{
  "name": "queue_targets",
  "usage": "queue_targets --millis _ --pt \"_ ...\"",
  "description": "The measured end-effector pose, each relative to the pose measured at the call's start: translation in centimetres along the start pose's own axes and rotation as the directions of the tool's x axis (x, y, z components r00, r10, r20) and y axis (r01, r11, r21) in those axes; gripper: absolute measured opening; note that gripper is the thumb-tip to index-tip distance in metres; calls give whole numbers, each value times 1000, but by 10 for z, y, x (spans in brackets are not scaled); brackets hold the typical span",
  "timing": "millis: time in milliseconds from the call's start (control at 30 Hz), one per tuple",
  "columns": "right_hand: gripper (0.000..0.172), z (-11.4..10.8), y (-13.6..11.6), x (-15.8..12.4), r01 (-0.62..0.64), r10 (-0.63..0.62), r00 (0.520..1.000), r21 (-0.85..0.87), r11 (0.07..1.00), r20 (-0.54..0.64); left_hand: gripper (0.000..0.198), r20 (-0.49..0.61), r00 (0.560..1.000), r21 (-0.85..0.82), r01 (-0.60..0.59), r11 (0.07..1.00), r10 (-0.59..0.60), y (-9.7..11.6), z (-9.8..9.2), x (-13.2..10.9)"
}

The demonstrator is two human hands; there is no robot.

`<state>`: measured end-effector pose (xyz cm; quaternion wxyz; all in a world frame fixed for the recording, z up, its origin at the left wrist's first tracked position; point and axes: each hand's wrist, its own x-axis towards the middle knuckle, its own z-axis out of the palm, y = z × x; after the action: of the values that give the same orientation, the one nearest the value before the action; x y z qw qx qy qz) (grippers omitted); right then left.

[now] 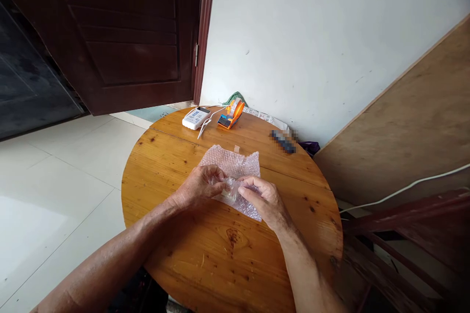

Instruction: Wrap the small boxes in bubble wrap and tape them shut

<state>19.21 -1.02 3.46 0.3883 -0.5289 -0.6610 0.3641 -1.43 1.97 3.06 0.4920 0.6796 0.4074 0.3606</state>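
A sheet of pinkish bubble wrap [229,159] lies on the round wooden table, its near part folded up between my hands. My left hand [205,182] pinches the folded edge from the left. From the right, my right hand [262,198] grips the same wrap between thumb and fingers. Within the fold, a small clear object [230,195] shows partly through the plastic; its kind cannot be made out. The far end of the wrap spreads flat, beyond my fingers.
On the round table [157,176], a white device [196,118] with a cable stands at the back left. Beside it is an orange tape dispenser [231,115]. A dark blurred object [282,142] lies at the back right. Behind are a wall [293,34] and a brown door [132,34].
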Motion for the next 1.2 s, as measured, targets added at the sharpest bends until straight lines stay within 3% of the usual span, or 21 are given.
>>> queue_targets --millis 400,533,733,800,867,933,1000,1067,1200 --pt "29 7 6 -2 -198 199 979 34 980 -44 5 -17 999 18 48 999 -48 -2 4 3" --pt "29 8 10 0 -193 195 978 36 981 -71 13 -39 998 -37 50 998 -51 -3 5 5" --pt "20 7 17 2 -53 29 978 -114 992 -207 17 -44 997 -72 57 996 -60 -4 6 7" --pt "16 7 16 1 42 -114 955 -256 966 -274 16 -53 996 -73 65 995 -69 -3 7 7" --pt "10 8 12 -2 185 -329 900 -433 882 -286 15 -63 995 -70 70 995 -75 -1 7 7" --pt "9 10 2 -6 308 -526 824 -610 730 -213 14 -66 995 -63 75 995 -79 0 7 7" --pt "11 15 -9 -10 372 -626 774 -732 570 -94 12 -61 994 -68 82 994 -86 2 6 7" --pt "10 21 -18 -13 419 -634 773 -769 483 22 11 -53 995 -94 84 992 -90 2 6 7" --pt "15 28 -24 -16 447 -548 825 -751 486 137 8 -60 994 -123 81 989 -89 -1 7 8"
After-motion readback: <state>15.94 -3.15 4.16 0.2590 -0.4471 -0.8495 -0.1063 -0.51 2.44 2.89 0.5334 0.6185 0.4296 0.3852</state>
